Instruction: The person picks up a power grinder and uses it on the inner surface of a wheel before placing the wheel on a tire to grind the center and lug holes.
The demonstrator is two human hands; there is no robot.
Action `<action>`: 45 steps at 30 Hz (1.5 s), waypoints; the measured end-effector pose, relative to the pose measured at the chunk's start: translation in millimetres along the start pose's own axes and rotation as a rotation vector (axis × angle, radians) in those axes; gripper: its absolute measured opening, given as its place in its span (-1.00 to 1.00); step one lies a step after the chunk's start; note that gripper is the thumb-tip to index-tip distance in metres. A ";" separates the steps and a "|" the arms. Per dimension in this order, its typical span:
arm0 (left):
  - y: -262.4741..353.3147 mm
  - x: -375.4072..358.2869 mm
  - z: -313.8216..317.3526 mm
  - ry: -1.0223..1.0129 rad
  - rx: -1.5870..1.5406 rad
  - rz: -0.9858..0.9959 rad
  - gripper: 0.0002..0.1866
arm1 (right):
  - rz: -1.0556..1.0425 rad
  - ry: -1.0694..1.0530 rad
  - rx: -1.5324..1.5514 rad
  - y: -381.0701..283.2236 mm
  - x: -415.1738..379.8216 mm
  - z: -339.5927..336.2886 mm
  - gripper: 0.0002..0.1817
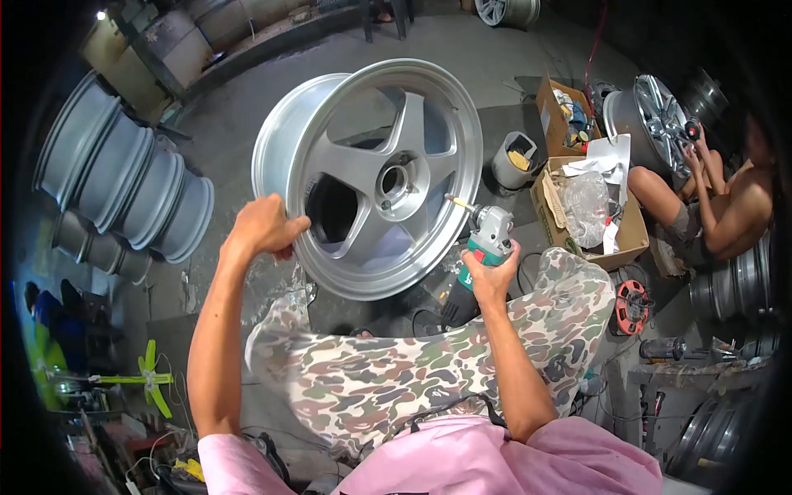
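Note:
A silver five-spoke car wheel rim (381, 158) stands tilted on the floor in front of my knees. At its left edge my left hand (268, 227) grips the outer lip, fingers curled round it. My right hand (493, 276) is wrapped round a green and grey die grinder (492, 235), held upright above my right thigh. The grinder's yellowish tip (455, 200) points left and overlaps the right side of the rim's face in this view. Part of the grinder's lower body is behind my hand.
Stacked rims (124, 173) stand at the left. Right of the wheel are a grey bucket (517, 165) and a cardboard box (631, 241) with plastic and paper. A seated person (722, 206) works on another rim (652, 111). A red cable reel (631, 308) and a green fan (148, 379) are nearby.

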State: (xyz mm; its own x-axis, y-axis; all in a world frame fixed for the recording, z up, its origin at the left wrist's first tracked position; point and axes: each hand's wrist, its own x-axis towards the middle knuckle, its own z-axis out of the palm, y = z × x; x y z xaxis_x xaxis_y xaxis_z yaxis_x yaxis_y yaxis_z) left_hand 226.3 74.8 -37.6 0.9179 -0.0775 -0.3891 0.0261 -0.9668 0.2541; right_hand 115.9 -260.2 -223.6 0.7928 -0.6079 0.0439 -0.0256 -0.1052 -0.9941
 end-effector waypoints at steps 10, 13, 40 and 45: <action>68.1 -87.5 -14.9 -0.043 -0.054 0.280 -0.29 | -0.060 -0.178 -0.071 -7.1 -5.6 21.4 -0.08; 89.7 -49.6 67.3 -0.161 -0.233 0.313 -0.21 | -0.153 -0.132 -0.213 -6.9 4.2 31.0 -0.04; 136.9 57.5 243.6 -0.156 -1.422 0.174 -0.15 | -0.178 -0.277 -0.215 7.4 10.0 55.7 -0.19; 140.4 58.6 237.1 -0.194 -1.431 0.156 -0.29 | -0.177 -0.247 -0.229 -1.7 11.3 55.7 -0.22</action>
State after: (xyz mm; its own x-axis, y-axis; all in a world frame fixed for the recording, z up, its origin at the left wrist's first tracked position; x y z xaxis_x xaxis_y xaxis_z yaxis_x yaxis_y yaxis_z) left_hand 189.9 -123.2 -234.6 0.8845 -0.3002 -0.3571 0.4043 0.1111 0.9079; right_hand 158.8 -223.1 -226.9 0.9193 -0.3595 0.1603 0.0118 -0.3818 -0.9242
